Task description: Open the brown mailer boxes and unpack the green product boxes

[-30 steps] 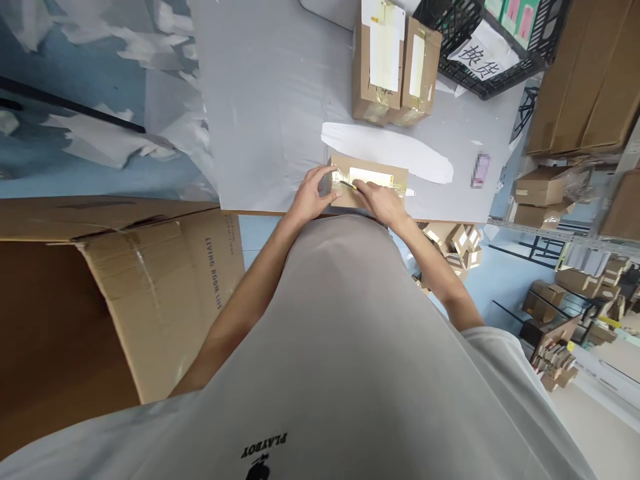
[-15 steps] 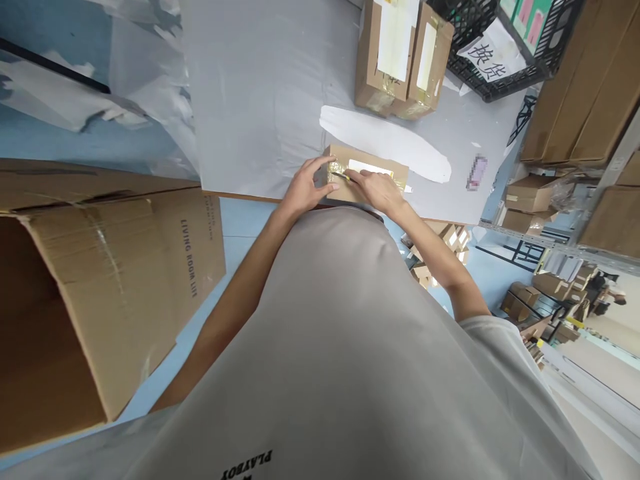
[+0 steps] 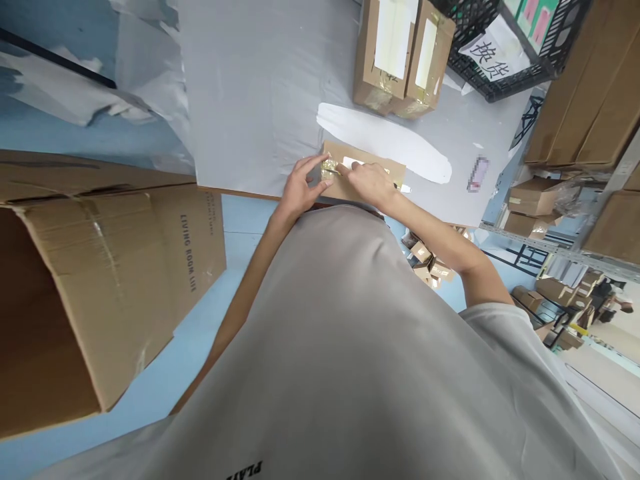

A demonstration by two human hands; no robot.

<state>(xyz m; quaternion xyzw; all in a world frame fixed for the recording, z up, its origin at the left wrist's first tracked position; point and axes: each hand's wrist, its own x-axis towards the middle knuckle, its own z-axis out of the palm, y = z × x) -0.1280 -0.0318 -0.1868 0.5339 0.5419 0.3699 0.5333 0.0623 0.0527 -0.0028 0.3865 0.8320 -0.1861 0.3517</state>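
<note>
Right hand (image 3: 373,185) shifted across label (image 3: 351,162) near white sheet (image 3: 390,141).

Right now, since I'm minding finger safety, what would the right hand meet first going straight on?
Skimming over the small box, the right hand would probably meet the left hand first, at the taped end; depth is unclear.

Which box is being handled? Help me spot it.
On the grey table, find the near edge. A small cardboard box lies there, left hand at one end, right hand over its top. Unlike the two boxes farther back, it has hands on it.
</note>
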